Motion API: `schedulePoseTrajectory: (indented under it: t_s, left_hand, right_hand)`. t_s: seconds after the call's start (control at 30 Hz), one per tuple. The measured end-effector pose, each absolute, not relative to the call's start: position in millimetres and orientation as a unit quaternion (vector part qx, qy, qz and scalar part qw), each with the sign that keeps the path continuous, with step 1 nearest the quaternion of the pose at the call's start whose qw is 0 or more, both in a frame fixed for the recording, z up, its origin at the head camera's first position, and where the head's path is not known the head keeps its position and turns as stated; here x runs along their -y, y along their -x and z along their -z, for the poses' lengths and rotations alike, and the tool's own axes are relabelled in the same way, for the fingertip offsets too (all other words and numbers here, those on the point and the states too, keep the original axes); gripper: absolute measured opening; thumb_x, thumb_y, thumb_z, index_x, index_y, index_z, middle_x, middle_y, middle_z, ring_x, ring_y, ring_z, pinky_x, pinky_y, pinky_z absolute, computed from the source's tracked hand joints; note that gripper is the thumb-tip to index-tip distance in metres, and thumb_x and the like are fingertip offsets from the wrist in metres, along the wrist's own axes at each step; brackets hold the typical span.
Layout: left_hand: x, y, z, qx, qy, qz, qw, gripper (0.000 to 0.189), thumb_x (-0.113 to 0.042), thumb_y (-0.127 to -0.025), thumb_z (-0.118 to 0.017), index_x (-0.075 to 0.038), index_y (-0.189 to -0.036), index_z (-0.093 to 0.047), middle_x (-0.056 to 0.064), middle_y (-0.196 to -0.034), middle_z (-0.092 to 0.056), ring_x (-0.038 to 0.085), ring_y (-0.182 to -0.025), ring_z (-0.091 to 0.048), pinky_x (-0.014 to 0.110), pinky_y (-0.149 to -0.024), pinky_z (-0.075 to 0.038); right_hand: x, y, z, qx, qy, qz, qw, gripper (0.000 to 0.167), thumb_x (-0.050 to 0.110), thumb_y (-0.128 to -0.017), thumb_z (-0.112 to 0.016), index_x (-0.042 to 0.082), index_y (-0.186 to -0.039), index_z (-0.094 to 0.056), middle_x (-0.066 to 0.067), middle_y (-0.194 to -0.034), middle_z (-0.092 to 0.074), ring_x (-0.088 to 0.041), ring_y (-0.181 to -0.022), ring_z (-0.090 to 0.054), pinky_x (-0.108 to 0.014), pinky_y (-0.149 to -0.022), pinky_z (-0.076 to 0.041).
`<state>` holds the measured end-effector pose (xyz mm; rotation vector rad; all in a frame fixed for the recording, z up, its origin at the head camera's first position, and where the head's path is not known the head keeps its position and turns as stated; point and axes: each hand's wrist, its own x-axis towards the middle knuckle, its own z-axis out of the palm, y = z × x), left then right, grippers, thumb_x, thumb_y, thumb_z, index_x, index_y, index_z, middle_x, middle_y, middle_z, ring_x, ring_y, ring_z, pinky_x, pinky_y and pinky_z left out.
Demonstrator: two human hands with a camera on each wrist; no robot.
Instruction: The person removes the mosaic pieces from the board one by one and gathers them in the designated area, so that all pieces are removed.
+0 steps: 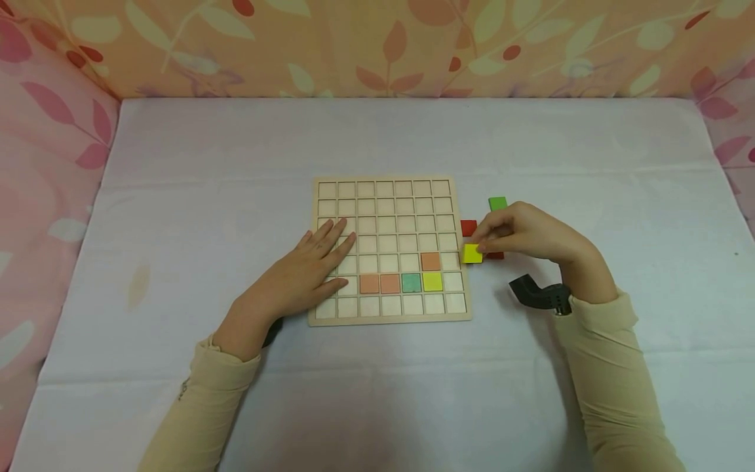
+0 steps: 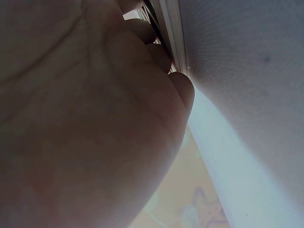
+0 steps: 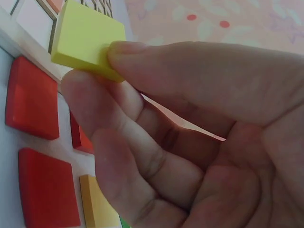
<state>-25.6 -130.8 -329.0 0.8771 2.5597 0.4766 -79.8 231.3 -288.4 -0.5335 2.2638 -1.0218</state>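
Note:
A wooden grid board (image 1: 383, 322) lies mid-table. Its lower rows hold salmon tiles (image 1: 369, 284), a teal tile (image 1: 411, 282) and a yellow tile (image 1: 432, 281). Fingers spread, my left hand (image 1: 301, 278) rests flat over the board's left side; in the left wrist view its fingertips (image 2: 183, 88) meet the board's edge. My right hand (image 1: 527, 233) pinches another yellow tile (image 3: 88, 40) between thumb and fingers, at the board's right edge. Under that hand lie red tiles (image 3: 33, 97), an orange-yellow tile (image 3: 97, 202) and a green tile (image 1: 498, 203), partly hidden.
White cloth (image 1: 377, 393) covers the table. Patterned fabric walls (image 1: 377, 49) rise at the back and both sides. A black wrist camera mount (image 1: 539, 295) juts out from the right wrist, close over the cloth.

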Motion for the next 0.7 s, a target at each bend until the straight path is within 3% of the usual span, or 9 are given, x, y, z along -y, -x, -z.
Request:
schedulePoseTrajectory:
  t_s: [0.53, 0.7]
  left_hand:
    - [131, 25, 330, -0.914, -0.314, -0.169, 0.192, 0.07, -0.032, -0.098, -0.051, -0.009, -0.152, -0.012, 0.012, -0.157, 0.005, 0.025, -0.143, 0.008, 0.046, -0.115, -0.003]
    - [131, 25, 330, -0.914, -0.315, -0.169, 0.193, 0.07, -0.032, -0.098, -0.05, -0.009, -0.152, -0.013, 0.012, -0.157, 0.005, 0.025, -0.143, 0.008, 0.047, -0.115, -0.003]
  right_hand:
    - [-241, 81, 286, -0.85, 0.201, 0.372, 0.315, 0.013, 0.005, -0.085, -0.068, 0.0, -0.097, -0.072, -0.006, -0.083, -0.068, -0.018, -0.074, -0.06, -0.023, -0.067, -0.049]
    - [-245, 82, 286, -0.849, 0.202, 0.374, 0.314, 0.012, 0.005, -0.086, -0.068, 0.002, -0.097, -0.072, -0.007, -0.091, -0.069, -0.016, -0.076, -0.059, -0.022, -0.068, -0.049]
